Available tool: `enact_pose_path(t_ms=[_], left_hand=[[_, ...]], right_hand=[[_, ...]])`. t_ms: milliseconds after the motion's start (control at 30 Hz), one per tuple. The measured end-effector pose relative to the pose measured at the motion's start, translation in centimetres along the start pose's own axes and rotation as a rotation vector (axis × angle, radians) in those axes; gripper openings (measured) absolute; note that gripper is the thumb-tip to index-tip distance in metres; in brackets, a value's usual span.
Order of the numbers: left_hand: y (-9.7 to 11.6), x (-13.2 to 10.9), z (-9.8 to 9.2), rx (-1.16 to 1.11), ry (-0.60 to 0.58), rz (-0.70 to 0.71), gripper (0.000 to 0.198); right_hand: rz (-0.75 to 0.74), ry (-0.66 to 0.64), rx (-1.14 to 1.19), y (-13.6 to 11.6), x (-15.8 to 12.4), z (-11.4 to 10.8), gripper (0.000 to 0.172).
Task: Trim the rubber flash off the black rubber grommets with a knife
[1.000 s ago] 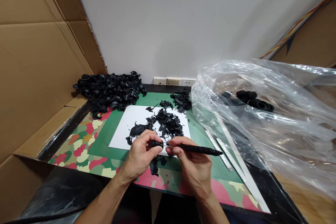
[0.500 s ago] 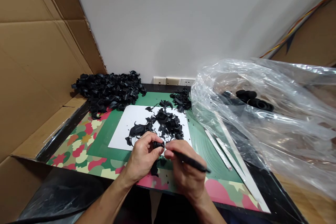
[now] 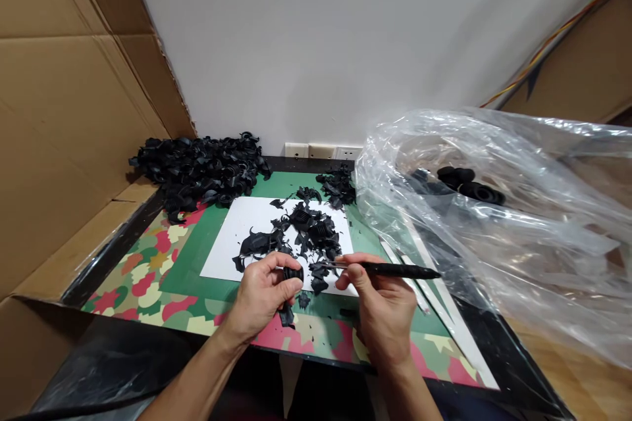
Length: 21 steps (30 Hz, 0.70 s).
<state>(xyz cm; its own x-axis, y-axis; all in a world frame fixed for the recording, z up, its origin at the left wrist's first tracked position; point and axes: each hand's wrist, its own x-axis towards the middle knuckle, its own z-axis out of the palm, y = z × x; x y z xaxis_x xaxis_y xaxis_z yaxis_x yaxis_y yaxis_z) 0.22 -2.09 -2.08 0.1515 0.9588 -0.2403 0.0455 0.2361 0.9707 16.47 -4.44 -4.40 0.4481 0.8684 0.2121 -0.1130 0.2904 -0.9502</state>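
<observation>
A small ribbed black rubber part [image 3: 293, 273] is pinched between the thumb and fingers of my left hand [image 3: 264, 293]. To its right, my right hand [image 3: 382, 296] holds a black-handled tool [image 3: 399, 270] whose thin metal tip points left, apart from the part. Black scraps [image 3: 316, 230] lie scattered on a white sheet [image 3: 217, 256] beyond my hands. A few more scraps are on the green mat [image 3: 185, 276] near my left hand.
A large heap of black pieces [image 3: 207, 168] sits at the back left beside a cardboard box [image 3: 64, 92]. On the right, a clear plastic bag [image 3: 518, 237] contains round black parts [image 3: 478, 192]. White strips [image 3: 434, 306] lie beside it.
My right hand has moved right, drawing the tool away from the part, and the tool now lies nearly level. My left hand still pinches the part, which is now more exposed.
</observation>
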Motion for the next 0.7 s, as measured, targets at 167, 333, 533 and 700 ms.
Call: enact_pose_path(t_ms=[167,333,533,700], left_hand=[[-0.13,-0.01,-0.03,-0.018,-0.015,-0.011,0.029],[-0.03,-0.10,0.02,-0.036,-0.021,-0.028,0.031],[-0.08,-0.13,-0.13,-0.028,-0.029,-0.024,0.030],[-0.29,-0.06,-0.25,0.018,-0.004,-0.015,0.029]], right_hand=[[0.040,-0.090,0.106,0.67,-0.33,0.17,0.011],[0.028,-0.146,0.121,0.59,-0.42,0.35,0.008],[0.034,-0.168,0.106,0.59,-0.43,0.47,0.009],[0.103,-0.138,0.094,0.64,-0.52,0.41,0.016]])
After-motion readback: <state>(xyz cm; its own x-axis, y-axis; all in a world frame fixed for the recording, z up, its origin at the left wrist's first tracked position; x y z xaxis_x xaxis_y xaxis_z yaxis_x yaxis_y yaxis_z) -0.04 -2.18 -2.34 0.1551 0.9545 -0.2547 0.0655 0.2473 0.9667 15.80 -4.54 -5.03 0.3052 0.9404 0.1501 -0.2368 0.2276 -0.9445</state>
